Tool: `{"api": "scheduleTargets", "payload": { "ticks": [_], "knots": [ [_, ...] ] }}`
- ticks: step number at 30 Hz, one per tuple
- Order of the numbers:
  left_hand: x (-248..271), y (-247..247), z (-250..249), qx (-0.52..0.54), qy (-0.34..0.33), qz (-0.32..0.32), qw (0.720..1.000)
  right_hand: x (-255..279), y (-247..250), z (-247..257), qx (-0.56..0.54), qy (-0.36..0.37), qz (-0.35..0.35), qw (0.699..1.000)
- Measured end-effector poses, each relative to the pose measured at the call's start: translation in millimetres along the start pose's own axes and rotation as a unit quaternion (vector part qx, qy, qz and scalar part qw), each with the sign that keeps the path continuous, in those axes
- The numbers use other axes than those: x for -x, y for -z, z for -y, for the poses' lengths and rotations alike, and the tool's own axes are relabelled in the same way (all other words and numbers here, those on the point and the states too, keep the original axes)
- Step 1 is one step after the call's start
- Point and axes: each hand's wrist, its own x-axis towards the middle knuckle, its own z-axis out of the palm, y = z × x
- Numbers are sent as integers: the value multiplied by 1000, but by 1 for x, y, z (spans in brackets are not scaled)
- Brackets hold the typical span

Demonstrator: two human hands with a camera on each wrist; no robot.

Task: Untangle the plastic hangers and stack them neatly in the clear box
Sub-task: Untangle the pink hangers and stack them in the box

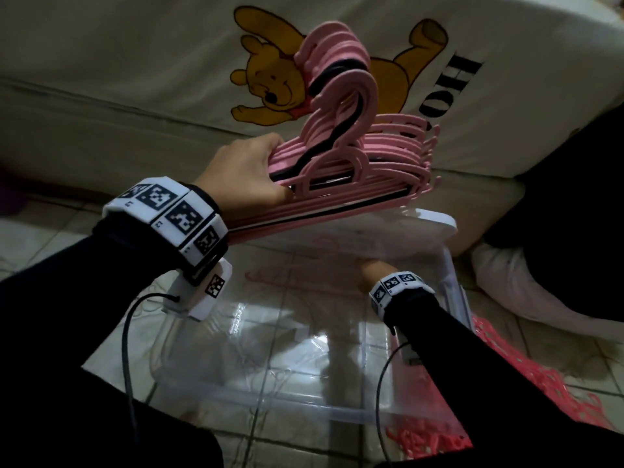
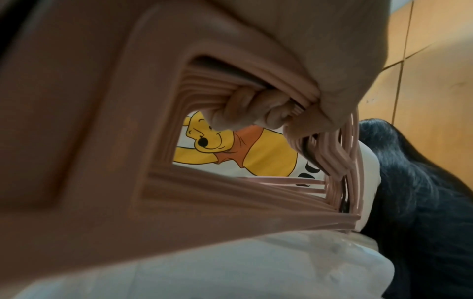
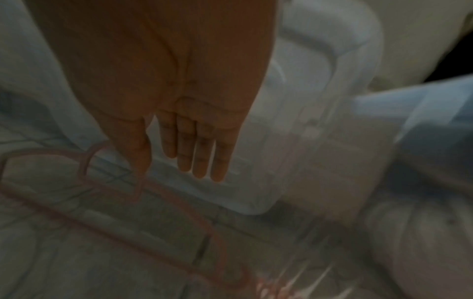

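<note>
Left hand: the left hand (image 1: pixel 241 173) grips a thick bundle of pink hangers (image 1: pixel 354 170) by one shoulder end; the left wrist view shows the fingers (image 2: pixel 245 115) curled through the hangers' open frames, thumb clamped on the outside.
Right hand: the right hand (image 1: pixel 374 269) reaches down inside the clear box (image 1: pixel 297 408) with fingers (image 3: pixel 202 149) straight and together, holding nothing; its thumb tip sits at, perhaps touching, a single pink hanger (image 3: pixel 84 161) lying flat on the box bottom, though blur leaves contact unclear.
Bundle position: held above the far end of the box, hooks pointing up, roughly aligned; a dark hanger (image 1: pixel 324 143) is sandwiched among the pink ones.
Step in hand: it looks like one hanger is laid in the box and the rest are gathered, waiting to go in.
Next move: probably the right hand squares the flat hanger, then the bundle must be lowered level, hooks all one way, so it nests on top without snagging.
Materials: hangers are thin, rigid moulded plastic with ribbed edges and curved hooks; the box is glossy, see-through plastic, tiled floor (image 1: pixel 50 244) showing through it.
Surroundings: a white lid (image 1: pixel 435 224) leans at the box's far end; behind is a cream cushion (image 1: pixel 135 62) printed with a yellow cartoon bear; a pink mesh item (image 1: pixel 526 376) lies to the right.
</note>
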Motion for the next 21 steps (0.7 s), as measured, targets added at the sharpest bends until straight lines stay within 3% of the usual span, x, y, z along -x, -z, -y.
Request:
{"api": "scheduleTargets", "payload": {
  "ticks": [3,7,14,21],
  "knots": [
    [-3,-2,2,7,2,-11,1000,-19,-21,8,-23,-5,37,999],
    [-5,-5,3,17,0,-9,1000,-32,-37,23,-18,22,27,999],
    [-4,-11,-1,19,-14,1,1000,-33,-52,39,-19,43,-37,998],
    [-6,-10,3,5,-22,-11,1000,-18,-16,44,41,83,-18,996]
  ]
}}
